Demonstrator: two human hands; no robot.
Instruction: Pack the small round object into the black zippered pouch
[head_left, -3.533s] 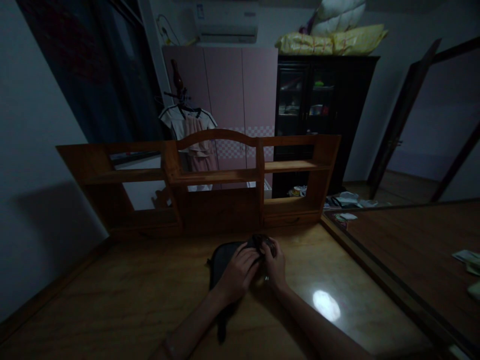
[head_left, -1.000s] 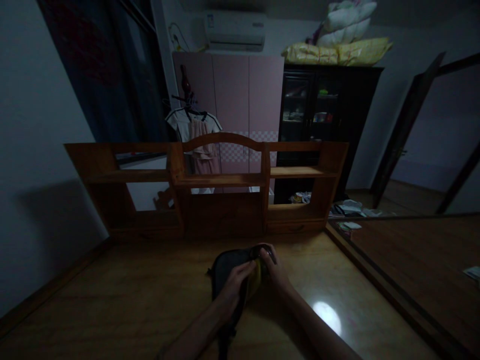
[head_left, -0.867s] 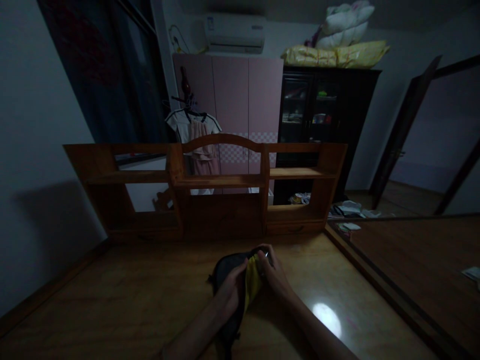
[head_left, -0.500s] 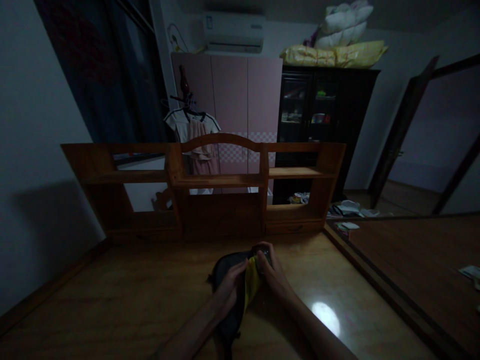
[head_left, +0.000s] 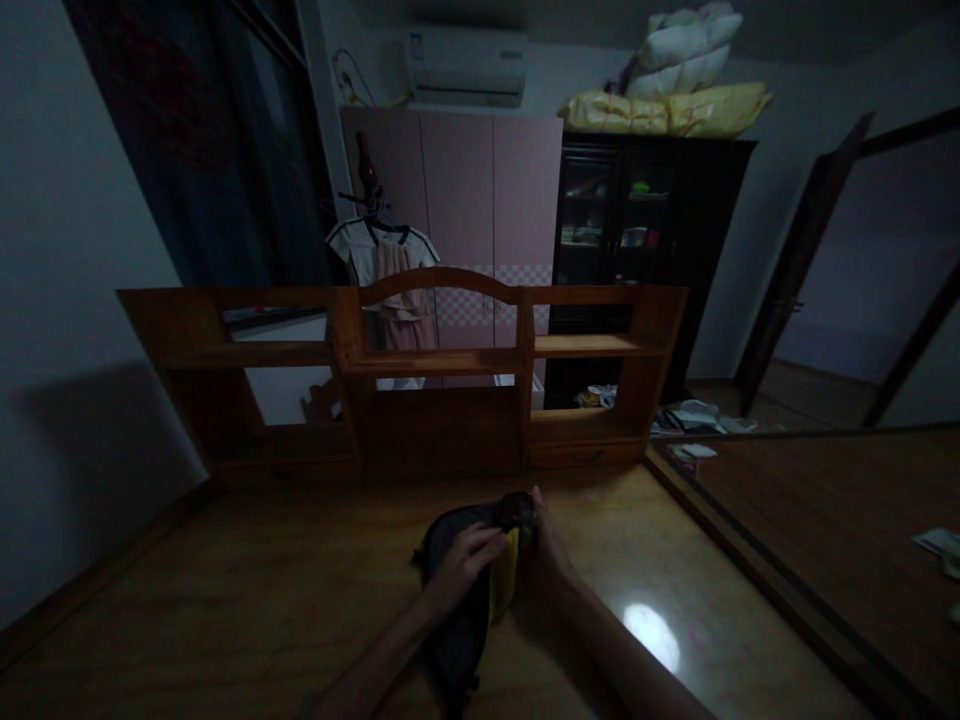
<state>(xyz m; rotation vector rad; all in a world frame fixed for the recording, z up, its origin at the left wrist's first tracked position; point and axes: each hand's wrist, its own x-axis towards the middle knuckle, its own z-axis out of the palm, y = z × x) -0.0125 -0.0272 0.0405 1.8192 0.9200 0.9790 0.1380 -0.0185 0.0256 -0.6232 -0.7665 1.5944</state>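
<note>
A black pouch (head_left: 448,535) lies on the wooden desk (head_left: 300,590) in front of me, its mouth pulled apart so a yellow lining (head_left: 506,580) shows. My left hand (head_left: 461,565) grips the left edge of the opening with bent fingers. My right hand (head_left: 546,550) holds the right edge, with a small dark round object (head_left: 517,512) at its fingertips just above the opening. The room is dim, so the small object is hard to make out.
A wooden shelf unit (head_left: 420,370) stands along the back of the desk. A lamp reflection (head_left: 651,632) shines on the desk to the right. Pink wardrobe (head_left: 480,190), dark glass cabinet (head_left: 637,230) and hanging clothes (head_left: 386,265) stand behind; a second wooden surface (head_left: 825,510) lies right.
The pouch was shut under both hands 3.5 s ago. Since then the opening has been spread, showing the yellow lining, and the small dark object has come to the top of the opening.
</note>
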